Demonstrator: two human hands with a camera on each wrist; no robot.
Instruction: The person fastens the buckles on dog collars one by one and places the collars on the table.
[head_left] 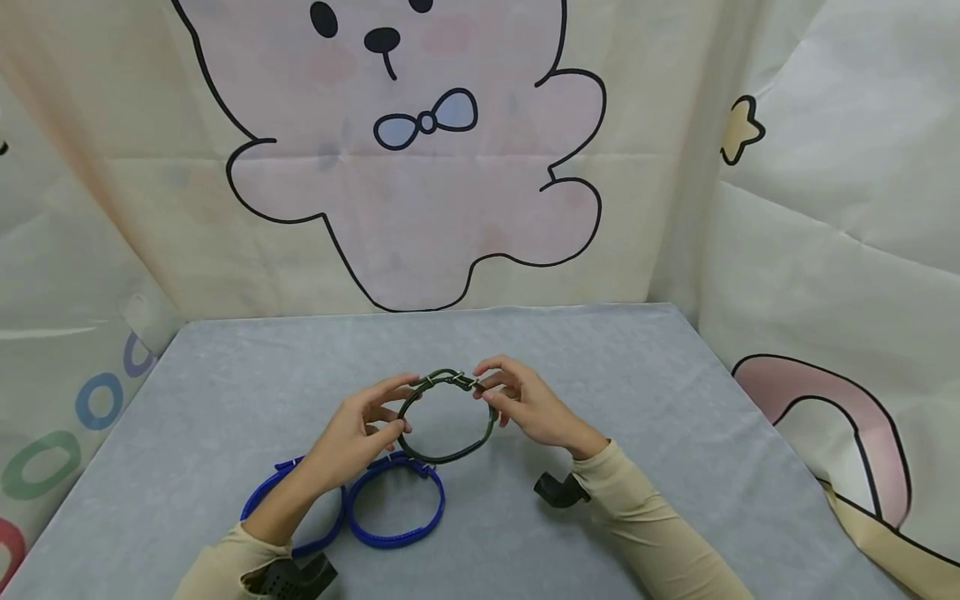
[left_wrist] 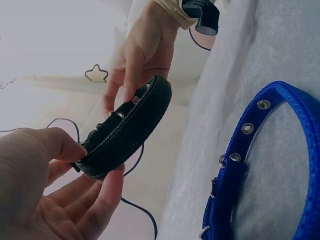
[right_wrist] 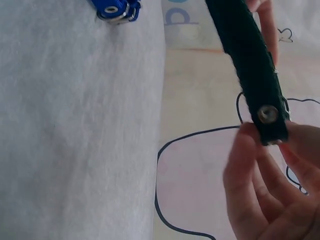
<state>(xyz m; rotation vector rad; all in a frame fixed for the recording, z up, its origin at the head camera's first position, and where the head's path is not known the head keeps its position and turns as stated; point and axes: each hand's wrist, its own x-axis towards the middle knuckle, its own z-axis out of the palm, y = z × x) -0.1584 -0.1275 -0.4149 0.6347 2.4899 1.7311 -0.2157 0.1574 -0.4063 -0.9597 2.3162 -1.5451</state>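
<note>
A dark green pet collar (head_left: 450, 457), fastened into a loop, is held up above the table between both hands. My left hand (head_left: 367, 421) pinches its left side between thumb and fingers, as the left wrist view shows. At the upper right, next to the metal buckle, my right hand (head_left: 532, 404) grips the strap with thumb and fingertips. Metal eyelets line the green strap (right_wrist: 250, 65) in the right wrist view. Below the left hand lies a blue collar (head_left: 397, 542), also looped. A second blue collar (head_left: 315, 546) beside it is partly covered by the left forearm.
A grey cloth covers the table (head_left: 637, 375). Behind it hangs a cream curtain (head_left: 637, 108) with a cartoon bear, and printed fabric (head_left: 825, 292) closes off the right side. Each wrist carries a black camera mount (head_left: 561, 490).
</note>
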